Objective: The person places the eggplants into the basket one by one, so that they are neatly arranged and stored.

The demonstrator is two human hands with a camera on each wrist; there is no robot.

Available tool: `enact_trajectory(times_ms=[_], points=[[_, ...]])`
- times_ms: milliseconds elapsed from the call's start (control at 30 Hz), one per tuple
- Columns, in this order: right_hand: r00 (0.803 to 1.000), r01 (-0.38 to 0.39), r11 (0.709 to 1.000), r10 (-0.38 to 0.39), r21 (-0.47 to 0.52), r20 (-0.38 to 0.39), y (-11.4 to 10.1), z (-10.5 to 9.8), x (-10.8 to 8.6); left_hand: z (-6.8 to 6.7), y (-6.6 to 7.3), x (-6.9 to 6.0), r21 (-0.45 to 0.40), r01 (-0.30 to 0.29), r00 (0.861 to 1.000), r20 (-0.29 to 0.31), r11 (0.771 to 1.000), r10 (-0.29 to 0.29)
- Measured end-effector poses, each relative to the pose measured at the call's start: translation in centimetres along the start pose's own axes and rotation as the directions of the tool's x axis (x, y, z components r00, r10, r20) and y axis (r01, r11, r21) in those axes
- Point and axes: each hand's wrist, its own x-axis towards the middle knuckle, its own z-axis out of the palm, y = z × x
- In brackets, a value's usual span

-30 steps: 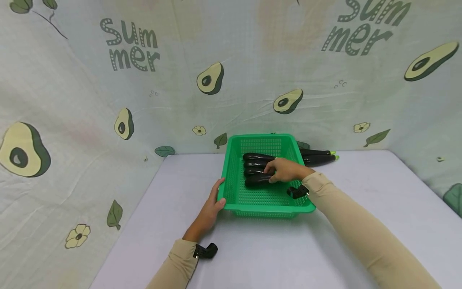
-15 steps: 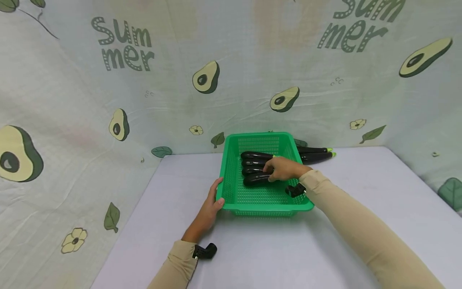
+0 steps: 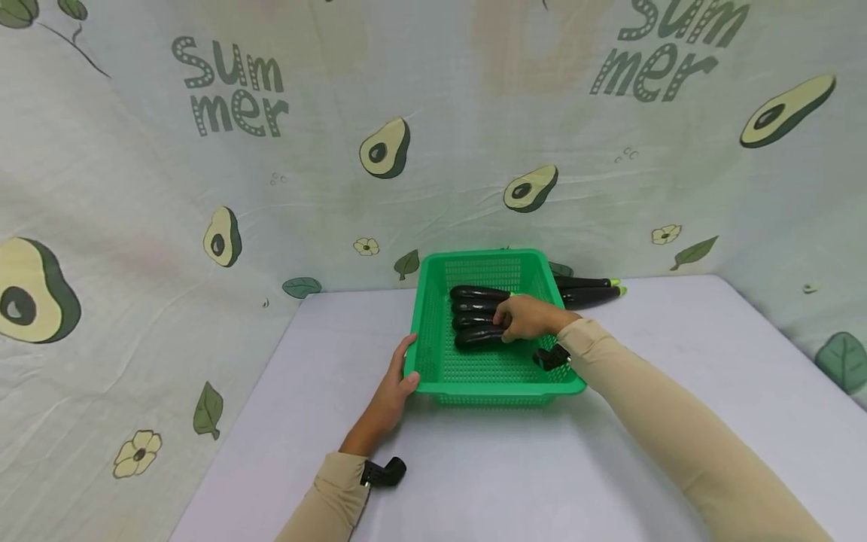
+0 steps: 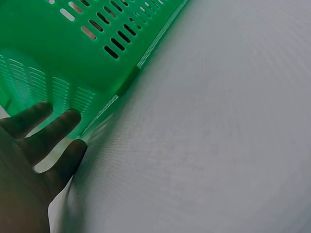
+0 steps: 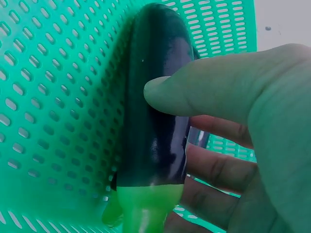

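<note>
A rectangular green plastic basket [image 3: 501, 389], its walls and floor pierced by rows of small rounded slots and edged with a smooth flared rim, stands on a matte white table [image 3: 711, 339]. Inside it, the right hand [image 3: 531, 316] grips the nearest glossy, purple-black, club-shaped eggplant [image 3: 476, 337], thumb laid along one side of the skin and fingers on the other; the right wrist view shows this thumb on the taut, shiny surface, above a smooth bright green cap [image 5: 150, 196]. Three more dark, polished eggplants [image 3: 474, 306] lie alongside in a close row, their rounded ends pointing left and their other ends partly hidden by the hand. The left hand [image 3: 389, 395] touches the basket's left side near the front corner, its fingers straight and spread, with the thumb at the rim. Past the basket's right wall, two slim black eggplants with green tips [image 3: 589, 296] lie on the table, partly hidden by the basket. Behind hangs a softly creased, pale cloth backdrop [image 3: 460, 203] printed with avocado halves, leaves and grey-green dotted lettering.
</note>
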Motion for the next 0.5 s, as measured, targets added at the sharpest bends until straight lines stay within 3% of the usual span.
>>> enact_trajectory(times_ms=[500], points=[[1.000,-0.022,0.999,0.023,-0.040,0.015,-0.10,0.17,0.25,0.01,0.19,-0.23,0.006,-0.010,1.000,-0.013,1.000,0.010]])
